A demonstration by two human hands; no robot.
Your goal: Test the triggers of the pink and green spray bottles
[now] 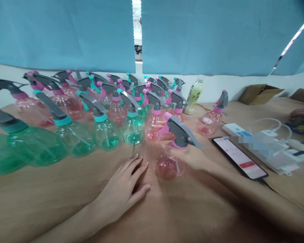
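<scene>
My right hand [176, 150] is wrapped round the neck of a pink spray bottle [168, 167] with a grey and pink trigger head, just under its collar. The bottle stands nearly upright over the table. To its left, my left hand [129, 179] lies palm down with fingers spread and holds nothing. Ahead of the left hand stand a clear-green spray bottle [133, 130] and another green one [107, 135]. Behind the held bottle is a pink spray bottle [154, 123], partly hidden by my right fingers.
Several more pink and green spray bottles crowd the left and back. At right are a lone pink bottle [209, 122], a phone [239, 157], a power strip [258, 145] with cables and a cardboard box [259, 94]. A drink bottle [194, 96] stands behind.
</scene>
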